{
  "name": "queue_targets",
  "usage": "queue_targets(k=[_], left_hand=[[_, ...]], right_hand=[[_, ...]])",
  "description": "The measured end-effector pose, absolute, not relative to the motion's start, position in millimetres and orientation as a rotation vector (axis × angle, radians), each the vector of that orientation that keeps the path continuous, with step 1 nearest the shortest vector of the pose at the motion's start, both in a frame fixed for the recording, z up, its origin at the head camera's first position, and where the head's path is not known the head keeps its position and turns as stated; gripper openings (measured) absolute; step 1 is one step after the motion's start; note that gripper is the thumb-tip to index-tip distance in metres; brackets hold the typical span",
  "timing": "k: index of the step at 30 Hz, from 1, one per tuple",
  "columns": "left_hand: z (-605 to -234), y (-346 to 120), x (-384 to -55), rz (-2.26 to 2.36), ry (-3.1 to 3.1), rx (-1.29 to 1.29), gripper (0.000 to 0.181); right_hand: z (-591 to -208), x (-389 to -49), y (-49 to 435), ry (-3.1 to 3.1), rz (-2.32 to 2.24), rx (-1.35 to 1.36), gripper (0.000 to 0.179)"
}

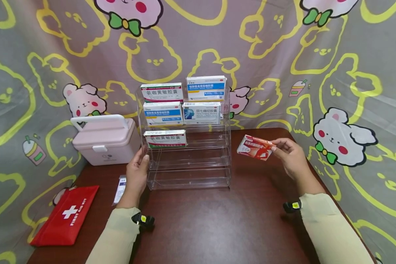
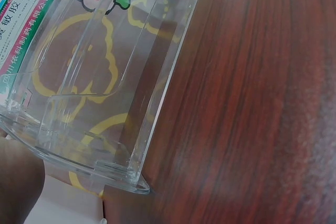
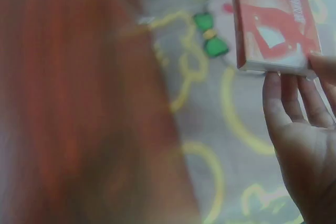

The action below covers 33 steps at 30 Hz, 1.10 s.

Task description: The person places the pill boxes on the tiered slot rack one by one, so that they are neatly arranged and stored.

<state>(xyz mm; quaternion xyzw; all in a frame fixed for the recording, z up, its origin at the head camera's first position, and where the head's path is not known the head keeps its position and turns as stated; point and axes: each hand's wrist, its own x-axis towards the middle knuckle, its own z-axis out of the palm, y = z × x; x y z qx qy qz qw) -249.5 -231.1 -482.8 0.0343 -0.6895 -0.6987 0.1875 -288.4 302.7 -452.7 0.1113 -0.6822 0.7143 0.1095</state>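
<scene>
My right hand (image 1: 292, 156) pinches a red-and-white medicine box (image 1: 255, 147) by its right end, held up to the right of the rack. In the right wrist view the thumb lies on the face of this box (image 3: 278, 22) and the fingers are at its lower end. My left hand (image 1: 138, 170) rests against the left side of a clear acrylic display rack (image 1: 189, 183). On the rack's upper tiers stand several medicine boxes: blue-and-white ones (image 1: 206, 89), a white one with a blue head picture (image 1: 202, 113), and green-and-magenta striped ones (image 1: 165, 139).
A pale pink medicine case (image 1: 105, 143) with a white handle stands left of the rack. A red first aid pouch (image 1: 67, 216) lies at the table's left, and a small white-and-blue packet (image 1: 120, 189) near my left forearm. Patterned cloth (image 1: 211, 36) surrounds the brown table (image 1: 211, 223).
</scene>
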Motion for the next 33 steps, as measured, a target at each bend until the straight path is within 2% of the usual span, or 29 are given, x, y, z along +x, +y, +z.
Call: queue_targets(k=[5, 14, 17, 24, 33], left_hand=[[-481.2, -229.5, -249.4, -1.976, -1.933, 0.100, 0.050], [-481.3, -230.2, -248.8, -1.974, -1.904, 0.076, 0.050], [-481.0, -229.6, -249.4, -1.983, -1.888, 0.076, 0.049], [-480.9, -228.8, -249.2, -1.985, -1.937, 0.101, 0.052], [-479.5, -231.5, -248.1, -1.974, -1.964, 0.123, 0.052]], right_hand=[[-427.1, -286.7, 279.4, -1.693, 2.326, 0.477, 0.018], [-376.7, -290.1, 203.8, -1.571, 2.303, 0.605, 0.022], [-366.3, -296.4, 182.6, -1.696, 2.156, 0.611, 0.016], [-354.6, -305.4, 150.4, -2.053, 1.639, 0.574, 0.020], [-353.1, -308.5, 127.2, -2.285, 1.081, 0.737, 0.018]])
